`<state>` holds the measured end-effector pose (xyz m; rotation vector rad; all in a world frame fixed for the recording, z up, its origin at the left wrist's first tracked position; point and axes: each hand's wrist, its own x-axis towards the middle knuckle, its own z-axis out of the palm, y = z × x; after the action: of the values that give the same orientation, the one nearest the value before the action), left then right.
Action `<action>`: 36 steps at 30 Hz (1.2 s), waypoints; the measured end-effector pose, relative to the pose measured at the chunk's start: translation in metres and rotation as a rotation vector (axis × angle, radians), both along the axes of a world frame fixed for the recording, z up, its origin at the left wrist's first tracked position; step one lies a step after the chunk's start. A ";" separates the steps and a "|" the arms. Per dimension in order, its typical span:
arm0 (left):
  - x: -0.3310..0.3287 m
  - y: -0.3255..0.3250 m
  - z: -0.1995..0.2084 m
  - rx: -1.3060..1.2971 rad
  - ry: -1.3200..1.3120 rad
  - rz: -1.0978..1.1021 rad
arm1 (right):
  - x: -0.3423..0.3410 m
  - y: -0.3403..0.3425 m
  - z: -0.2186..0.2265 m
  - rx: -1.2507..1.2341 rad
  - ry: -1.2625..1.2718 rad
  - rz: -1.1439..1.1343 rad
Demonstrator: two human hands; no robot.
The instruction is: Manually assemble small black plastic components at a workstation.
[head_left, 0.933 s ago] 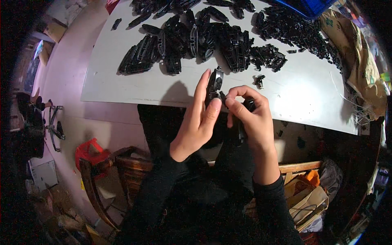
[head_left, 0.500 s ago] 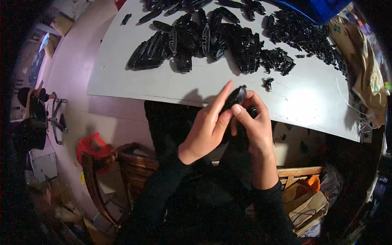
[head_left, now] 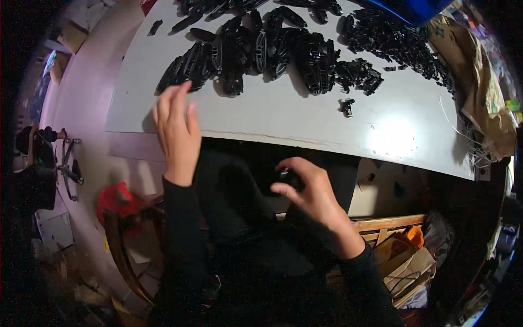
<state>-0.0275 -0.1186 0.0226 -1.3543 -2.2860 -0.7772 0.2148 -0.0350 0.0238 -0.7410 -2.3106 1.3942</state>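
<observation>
My left hand [head_left: 177, 133] reaches over the table's near left part, fingers stretched out and slightly blurred. Its fingertips are at the near edge of a pile of long, pointed black plastic shells [head_left: 188, 65]; no held thing shows in it. My right hand [head_left: 313, 191] is in front of the table edge, above my dark trousers. Its thumb and fingers curl around something dark with a small glint, which I cannot make out against the dark cloth. More slim black plastic housings [head_left: 313, 62] lie in the middle of the white table [head_left: 261, 117].
A heap of small black parts [head_left: 389, 41] spreads at the back right, with a smaller cluster [head_left: 359, 76] and one loose piece [head_left: 346, 107] nearer. Brown paper [head_left: 476, 71] lines the right edge. A blue container [head_left: 417, 11] stands behind. A wooden chair [head_left: 122, 248] is at left.
My hands have parted. The left has gone left and forward to the shell pile; the right has lowered and moved slightly left. The black shell between them no longer shows there.
</observation>
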 end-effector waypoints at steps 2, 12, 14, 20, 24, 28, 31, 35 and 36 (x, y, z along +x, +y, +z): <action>-0.021 -0.002 -0.008 -0.092 0.081 0.081 | 0.001 0.002 0.003 0.065 0.071 -0.020; -0.007 -0.004 -0.007 0.025 -0.137 0.003 | 0.007 0.102 -0.002 0.490 -0.118 -0.479; 0.012 0.000 -0.006 0.084 -0.325 -0.067 | 0.006 0.102 -0.007 0.538 -0.126 -0.494; 0.065 0.015 -0.005 0.208 -1.150 -0.457 | 0.012 0.100 -0.017 0.398 0.065 -0.566; 0.094 0.031 0.001 0.205 -1.473 -0.547 | 0.016 0.093 -0.019 0.000 0.336 -0.513; 0.120 0.050 0.003 0.296 -1.647 -0.651 | 0.011 0.060 0.000 -0.226 0.406 -0.409; 0.131 0.054 0.005 0.367 -1.657 -0.681 | 0.002 0.038 0.005 -0.351 0.529 -0.382; 0.135 0.049 0.011 0.434 -1.768 -0.650 | 0.003 0.032 -0.002 -0.450 0.693 -0.326; 0.136 0.049 0.011 0.428 -1.708 -0.637 | 0.003 0.031 -0.003 -0.451 0.695 -0.328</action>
<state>0.1083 -0.0700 0.0339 -1.2669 -2.0368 -3.3586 0.2177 -0.0044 0.0210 -0.5852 -1.3069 1.6855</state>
